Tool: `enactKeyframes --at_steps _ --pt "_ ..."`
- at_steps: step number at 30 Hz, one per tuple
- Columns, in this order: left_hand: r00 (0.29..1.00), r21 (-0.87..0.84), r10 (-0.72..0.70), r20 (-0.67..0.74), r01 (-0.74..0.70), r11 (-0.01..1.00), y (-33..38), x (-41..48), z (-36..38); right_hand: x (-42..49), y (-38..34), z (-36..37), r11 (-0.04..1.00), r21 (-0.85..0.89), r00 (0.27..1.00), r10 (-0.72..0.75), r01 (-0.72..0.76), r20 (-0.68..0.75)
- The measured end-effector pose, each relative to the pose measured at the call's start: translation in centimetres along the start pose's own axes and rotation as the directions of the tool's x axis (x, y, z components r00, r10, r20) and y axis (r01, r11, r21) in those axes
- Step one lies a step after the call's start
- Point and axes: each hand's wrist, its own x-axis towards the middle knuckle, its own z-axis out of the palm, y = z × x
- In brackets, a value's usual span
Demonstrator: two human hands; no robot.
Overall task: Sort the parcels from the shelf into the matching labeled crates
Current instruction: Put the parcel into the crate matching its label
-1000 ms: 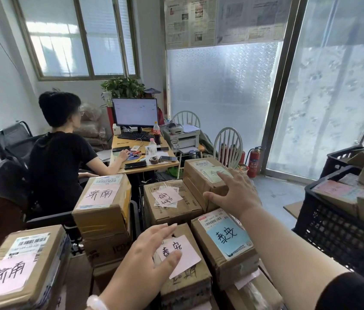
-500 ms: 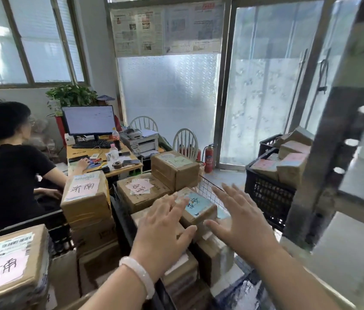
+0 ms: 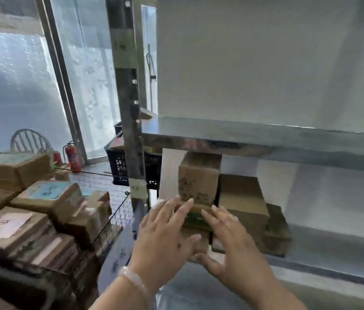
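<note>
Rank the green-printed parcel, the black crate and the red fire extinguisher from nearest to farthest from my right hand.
1. Green-printed parcel: on the shelf, just ahead of the right hand.
2. Black crate: left, behind the shelf post.
3. Red fire extinguisher: farthest left, by the glass door.

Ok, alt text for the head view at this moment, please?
The left hand and right hand, both open, reach toward cardboard parcels stacked on the metal shelf. Labelled parcels fill a wire crate at left; the picture is blurred.
</note>
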Motion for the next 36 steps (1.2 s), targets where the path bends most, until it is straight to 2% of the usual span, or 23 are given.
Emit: enactKeyframes --at_steps 6,14,23,25,28,30,32,36 --pt "0.992 -0.077 0.087 0.094 -0.080 0.994 7.2 0.1 4.6 -6.6 5.8 -3.9 0.964 -0.028 0.964 0.264 -0.264 -0.012" --pt "0.972 -0.109 0.121 0.200 -0.101 0.989 13.4 1.7 10.5 -8.1 15.8 -4.1 0.877 0.077 0.880 0.475 -0.474 0.001" --pt "0.967 -0.078 0.010 0.254 0.010 0.997 18.8 4.8 19.0 -1.7 28.2 -1.3 0.781 0.217 0.810 0.552 -0.586 0.199" --pt "0.969 -0.065 -0.037 0.246 0.054 0.996 19.3 5.2 20.3 0.0 30.2 0.0 0.708 0.287 0.763 0.589 -0.646 0.264" --pt "0.966 -0.062 -0.105 0.236 0.123 0.990 19.8 5.9 21.7 2.1 31.8 2.0 0.459 0.484 0.656 0.637 -0.745 0.406" --pt "0.962 -0.070 -0.144 0.233 0.165 0.984 20.1 6.2 22.3 2.6 32.5 3.5 0.341 0.530 0.607 0.632 -0.776 0.482" --pt "0.956 -0.096 -0.176 0.236 0.203 0.974 20.4 6.5 22.7 2.6 33.0 5.0 0.268 0.562 0.589 0.613 -0.782 0.527" --pt "0.952 -0.158 -0.185 0.244 0.228 0.961 21.3 7.0 23.2 1.2 33.7 5.3 0.171 0.643 0.587 0.623 -0.747 0.517"
